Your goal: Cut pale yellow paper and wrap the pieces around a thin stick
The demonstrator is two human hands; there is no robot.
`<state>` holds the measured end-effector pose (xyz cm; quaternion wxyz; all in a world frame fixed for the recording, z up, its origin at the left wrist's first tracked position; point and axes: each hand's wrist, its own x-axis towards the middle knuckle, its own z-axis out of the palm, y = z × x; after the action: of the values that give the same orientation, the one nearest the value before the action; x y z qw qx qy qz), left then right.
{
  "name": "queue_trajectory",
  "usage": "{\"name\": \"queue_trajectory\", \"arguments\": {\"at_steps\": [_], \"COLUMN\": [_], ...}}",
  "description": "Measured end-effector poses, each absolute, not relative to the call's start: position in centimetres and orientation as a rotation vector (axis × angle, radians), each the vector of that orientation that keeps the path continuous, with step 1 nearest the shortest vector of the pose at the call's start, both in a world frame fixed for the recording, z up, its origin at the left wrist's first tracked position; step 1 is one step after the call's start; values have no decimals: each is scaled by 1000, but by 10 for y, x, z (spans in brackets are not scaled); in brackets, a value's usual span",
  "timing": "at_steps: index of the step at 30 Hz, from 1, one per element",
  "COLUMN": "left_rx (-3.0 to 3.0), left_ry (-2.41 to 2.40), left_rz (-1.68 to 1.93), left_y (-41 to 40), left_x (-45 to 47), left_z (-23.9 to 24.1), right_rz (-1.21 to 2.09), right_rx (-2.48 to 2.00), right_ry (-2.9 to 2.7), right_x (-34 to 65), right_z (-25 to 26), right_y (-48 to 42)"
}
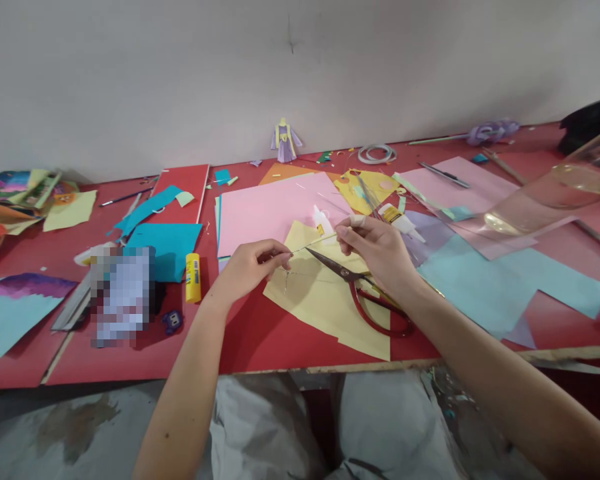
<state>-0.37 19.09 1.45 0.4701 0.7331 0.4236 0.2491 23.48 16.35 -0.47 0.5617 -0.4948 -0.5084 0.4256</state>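
Above the pale yellow paper [310, 303], a thin light-coloured strip or wire [325, 240] stretches between my two hands. Its left end is pinched in the fingertips of my left hand [253, 263], and a fine bent wire [287, 283] dangles below them. My right hand [373, 243] grips the other end between thumb and fingers. Just under the right hand lies a pair of scissors [363, 293] with red handles, its blades pointing toward the left hand. White glue bottles with yellow labels [397, 220] lie beyond the right hand.
Pink sheets [260, 207], light blue paper [480, 287] and teal paper [165, 243] cover parts of the red table. A yellow glue stick [193, 277] stands left of my arm. A clear bottle of liquid [555, 190] leans in at right. A small paper dress figure [284, 141] rests against the wall.
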Motion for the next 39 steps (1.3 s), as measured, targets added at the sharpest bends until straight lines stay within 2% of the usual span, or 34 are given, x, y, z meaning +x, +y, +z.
{"name": "queue_trajectory", "arguments": {"at_steps": [23,39], "left_rx": [1778,1834], "left_ry": [1055,1074], "left_rz": [658,730], "left_y": [192,185], "left_x": [-2,6], "left_z": [6,12], "right_rz": [1188,1124], "right_rx": [-1175,-1217], "right_ry": [-1232,-1363], "right_x": [229,228], "right_z": [1,-9], "right_y": [157,157]}}
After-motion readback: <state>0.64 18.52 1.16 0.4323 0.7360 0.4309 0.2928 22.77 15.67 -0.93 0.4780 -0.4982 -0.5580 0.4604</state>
